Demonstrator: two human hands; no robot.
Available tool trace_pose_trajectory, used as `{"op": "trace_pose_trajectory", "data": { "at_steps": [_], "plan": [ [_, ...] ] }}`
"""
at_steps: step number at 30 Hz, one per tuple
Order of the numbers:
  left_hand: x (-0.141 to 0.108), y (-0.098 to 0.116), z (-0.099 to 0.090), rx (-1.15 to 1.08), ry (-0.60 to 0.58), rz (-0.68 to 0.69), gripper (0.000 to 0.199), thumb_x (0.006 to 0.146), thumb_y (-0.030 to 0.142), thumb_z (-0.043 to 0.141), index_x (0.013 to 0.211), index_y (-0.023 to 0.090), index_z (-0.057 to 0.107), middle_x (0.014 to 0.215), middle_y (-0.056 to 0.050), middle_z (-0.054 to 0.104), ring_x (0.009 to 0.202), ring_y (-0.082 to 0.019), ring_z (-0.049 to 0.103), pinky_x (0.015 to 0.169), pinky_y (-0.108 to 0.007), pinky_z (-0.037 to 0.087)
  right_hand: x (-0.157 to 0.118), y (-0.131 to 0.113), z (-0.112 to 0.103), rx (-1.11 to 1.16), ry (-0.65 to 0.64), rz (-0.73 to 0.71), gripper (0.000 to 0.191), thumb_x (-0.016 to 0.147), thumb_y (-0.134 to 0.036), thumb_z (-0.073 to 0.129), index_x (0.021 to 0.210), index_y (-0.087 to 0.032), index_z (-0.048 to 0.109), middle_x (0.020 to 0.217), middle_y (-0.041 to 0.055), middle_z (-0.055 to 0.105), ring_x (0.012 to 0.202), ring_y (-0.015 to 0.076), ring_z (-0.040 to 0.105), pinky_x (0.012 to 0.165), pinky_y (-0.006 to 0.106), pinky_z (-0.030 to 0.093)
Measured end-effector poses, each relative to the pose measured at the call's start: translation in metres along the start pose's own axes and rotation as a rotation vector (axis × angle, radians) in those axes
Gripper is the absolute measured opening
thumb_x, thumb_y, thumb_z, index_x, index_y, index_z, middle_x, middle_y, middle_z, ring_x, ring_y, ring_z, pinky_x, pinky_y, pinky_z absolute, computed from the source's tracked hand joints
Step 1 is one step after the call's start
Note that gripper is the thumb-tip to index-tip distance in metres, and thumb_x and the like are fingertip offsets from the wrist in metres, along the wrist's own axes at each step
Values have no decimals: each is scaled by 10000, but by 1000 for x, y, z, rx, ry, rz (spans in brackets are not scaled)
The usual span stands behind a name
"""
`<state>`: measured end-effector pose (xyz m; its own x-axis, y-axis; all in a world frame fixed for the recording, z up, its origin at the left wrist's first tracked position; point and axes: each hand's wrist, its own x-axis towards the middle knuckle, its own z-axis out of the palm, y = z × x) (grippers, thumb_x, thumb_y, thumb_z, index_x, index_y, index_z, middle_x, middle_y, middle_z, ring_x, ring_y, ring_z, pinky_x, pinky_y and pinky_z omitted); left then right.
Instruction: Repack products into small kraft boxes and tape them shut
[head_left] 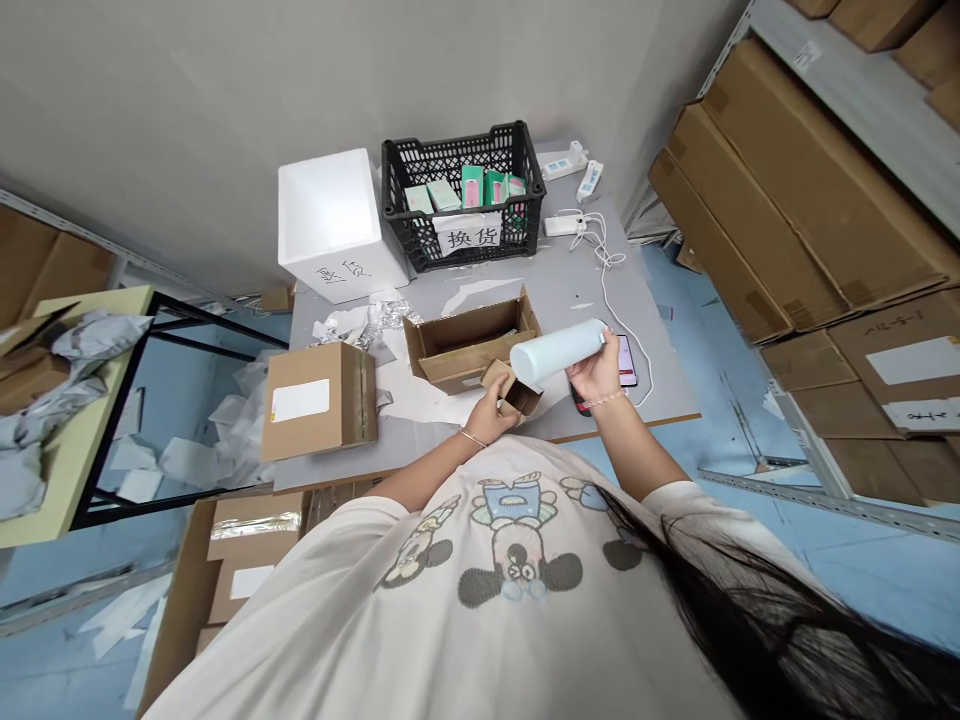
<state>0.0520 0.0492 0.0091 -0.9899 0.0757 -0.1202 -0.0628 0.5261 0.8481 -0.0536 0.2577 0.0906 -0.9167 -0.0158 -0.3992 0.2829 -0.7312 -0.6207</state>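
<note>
In the middle of the head view, my right hand point(598, 372) grips a pale blue bottle point(559, 352) by its right end. The bottle lies almost level in the air, its rounded end pointing left. My left hand point(491, 412) is closed on a small brown cardboard box point(523, 396) whose open end faces up. The bottle's left end hangs just above this box, outside it. Just beyond stands a longer open carton point(472, 350) with its flaps raised. A phone point(625, 362) with a lit screen lies beside my right hand, partly covered by it.
A black crate point(463, 225) with green and pink boxes stands at the back, beside a white foam box point(330, 215). At the table's left is a closed carton point(304, 400), near crumpled wrapping point(367, 318). Power strips point(564, 226) and a white cable lie right.
</note>
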Motion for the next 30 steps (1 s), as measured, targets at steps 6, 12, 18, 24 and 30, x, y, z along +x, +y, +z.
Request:
{"op": "trace_pose_trajectory", "data": {
  "at_steps": [6,12,18,24,30],
  "plan": [
    [1,1,-1,-58,-10,38,895,698,266,718,1490,215,304,1309,-97,594,1044,-221,628,892,-344,490,5,12,-8,-141,65,62,440,778,-645,598,877,-218,562,709,14,670,741,190,699,584,295,610],
    [1,-4,2,-84,9,30,887,704,267,722,1483,201,303,1219,-92,634,1076,-236,617,885,-354,494,1,19,-8,-339,132,14,420,783,-617,605,913,-223,540,760,-1,663,718,167,675,582,308,603],
    [4,-3,1,-137,13,27,889,682,265,726,1472,213,320,1350,-101,559,1162,-246,580,922,-351,486,-8,24,-9,-689,146,-229,412,699,-512,719,897,-196,543,793,-11,615,708,140,608,585,271,568],
    [7,1,-2,-86,32,19,924,658,251,758,1474,167,332,1348,-131,560,1130,-267,595,944,-364,477,-38,12,1,-1226,-125,-608,461,628,-434,767,964,-209,545,833,20,630,751,192,596,764,359,534],
    [9,1,0,-81,49,31,918,656,251,770,1464,171,341,1338,-128,570,1130,-267,593,958,-372,469,-60,3,-4,-1238,-168,-717,537,620,-404,759,1057,-226,502,904,42,637,790,221,612,783,372,518]
  ]
}}
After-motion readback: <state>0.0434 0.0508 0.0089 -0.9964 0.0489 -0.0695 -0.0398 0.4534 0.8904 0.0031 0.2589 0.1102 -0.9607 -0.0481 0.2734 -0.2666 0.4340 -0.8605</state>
